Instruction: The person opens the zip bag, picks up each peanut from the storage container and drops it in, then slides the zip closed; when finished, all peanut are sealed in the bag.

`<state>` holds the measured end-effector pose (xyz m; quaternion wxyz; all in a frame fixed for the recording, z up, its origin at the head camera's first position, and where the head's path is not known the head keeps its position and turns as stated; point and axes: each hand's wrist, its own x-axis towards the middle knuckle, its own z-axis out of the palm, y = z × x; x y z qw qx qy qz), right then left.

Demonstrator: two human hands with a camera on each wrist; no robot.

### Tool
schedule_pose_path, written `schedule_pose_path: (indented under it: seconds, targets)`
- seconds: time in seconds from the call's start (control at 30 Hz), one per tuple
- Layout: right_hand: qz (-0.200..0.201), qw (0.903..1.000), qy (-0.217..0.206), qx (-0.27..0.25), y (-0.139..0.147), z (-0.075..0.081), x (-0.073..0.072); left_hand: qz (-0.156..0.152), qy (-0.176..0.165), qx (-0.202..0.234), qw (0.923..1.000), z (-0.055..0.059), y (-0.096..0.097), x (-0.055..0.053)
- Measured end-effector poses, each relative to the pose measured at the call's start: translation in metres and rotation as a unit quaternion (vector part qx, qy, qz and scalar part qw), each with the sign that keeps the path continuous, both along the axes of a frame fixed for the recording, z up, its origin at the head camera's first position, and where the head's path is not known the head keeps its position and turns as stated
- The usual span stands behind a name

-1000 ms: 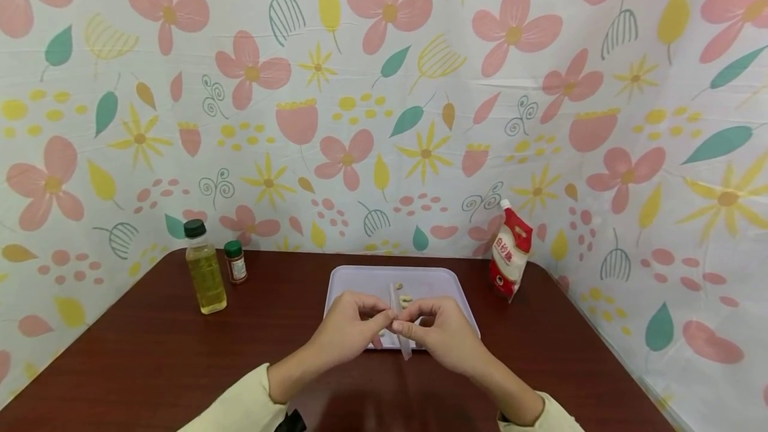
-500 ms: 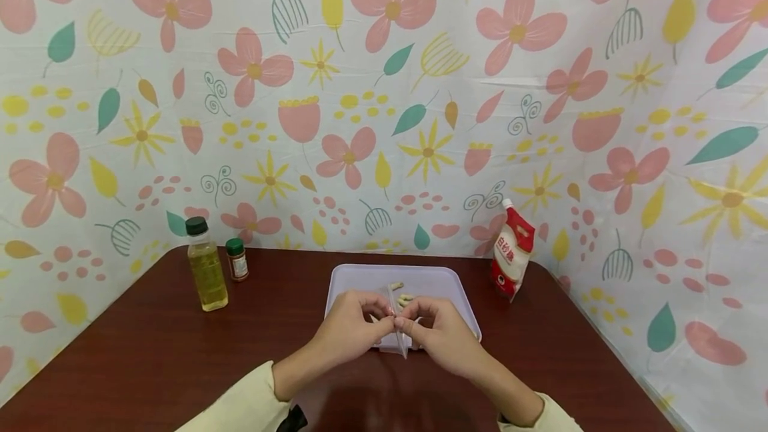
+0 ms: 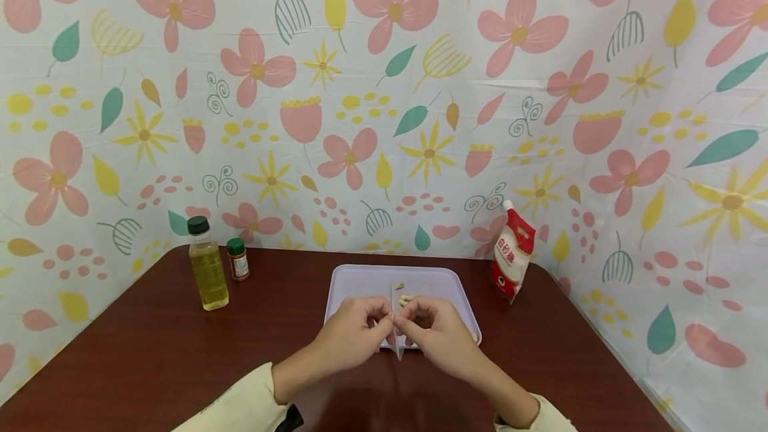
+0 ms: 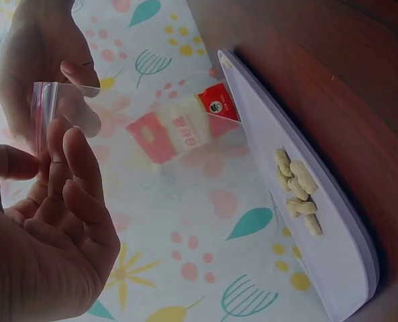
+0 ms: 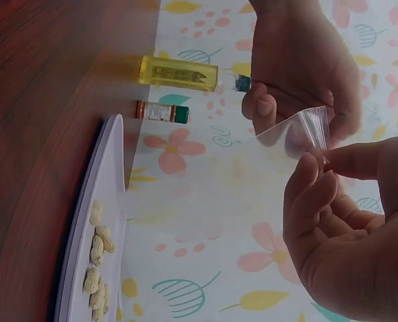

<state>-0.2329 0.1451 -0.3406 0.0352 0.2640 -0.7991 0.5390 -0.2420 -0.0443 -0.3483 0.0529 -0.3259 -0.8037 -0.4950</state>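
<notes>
A clear zip-lock bag (image 3: pixel 397 347) hangs upright between my two hands, over the near part of a pale lilac tray (image 3: pixel 354 276). My left hand (image 3: pixel 355 333) pinches the bag's top edge between thumb and fingers. From the other side my right hand (image 3: pixel 445 337) pinches the same edge, fingertips close to the left ones. The left wrist view shows a red line along the zip strip (image 4: pixel 43 111); the clear film below it looks flat, with nothing visible inside. Several unshelled peanuts (image 4: pixel 298 189) lie on the tray beyond the hands.
At the back left of the dark brown table (image 3: pixel 264 325) stand a bottle of yellow oil (image 3: pixel 209 275) and a small green-capped jar (image 3: pixel 238 264). A red and white sugar pouch (image 3: pixel 512 255) stands back right. Patterned cloth (image 3: pixel 384 85) hangs behind the table.
The bag has swung a little between my hands and now shows more edge-on in the head view. Both hands keep hold near the same spot, with small finger movements.
</notes>
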Motion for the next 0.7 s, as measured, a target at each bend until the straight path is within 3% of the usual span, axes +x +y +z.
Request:
schedule_pose_path:
  seconds: [0.3,0.43,0.7]
  targets:
    - [-0.009,0.9991,0.027,0.032,-0.0025,-0.0011,0.003,0.008,-0.004,0.0,1.0,-0.0037,-0.0004,0.002]
    - [-0.004,0.9977,0.058,0.034,-0.0025,-0.0015,0.0049,0.019,-0.018,-0.002,0.9996,-0.0041,0.0017,0.0027]
    - [-0.001,0.9937,0.107,0.035,-0.0024,-0.0039,0.0072,0.019,-0.011,-0.019,0.9996,-0.0057,0.0041,0.0037]
